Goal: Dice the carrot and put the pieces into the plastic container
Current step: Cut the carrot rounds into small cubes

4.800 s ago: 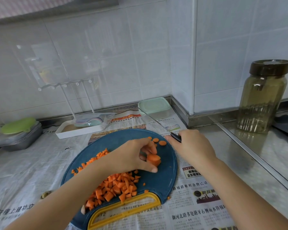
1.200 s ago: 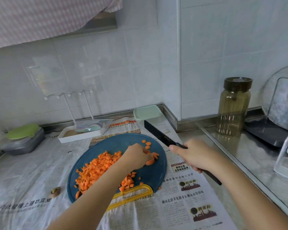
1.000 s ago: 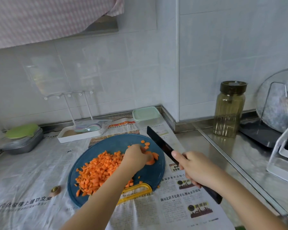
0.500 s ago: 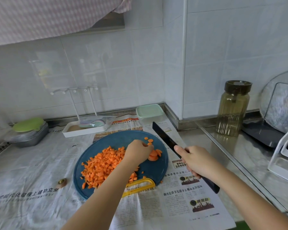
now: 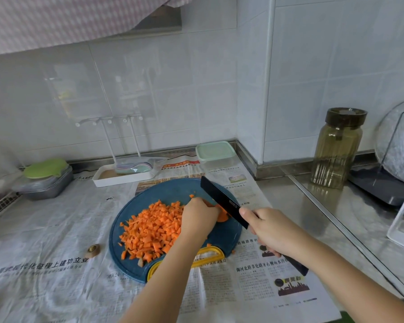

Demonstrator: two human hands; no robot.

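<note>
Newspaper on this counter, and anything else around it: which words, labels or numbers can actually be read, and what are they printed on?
"建功立业": end of a large headline on the newspaper, left of the cutting board.
"御河北路多处路牙石": newspaper headline just below the right hand; the rest runs under the forearm.
Knife: a small mark on the blade, too small to read.
Other newspaper print: too small or blurred to read.

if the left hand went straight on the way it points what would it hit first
Probably the knife, its blade crossing right beyond the left hand and the carrot slices it holds; blade height is unclear.
</note>
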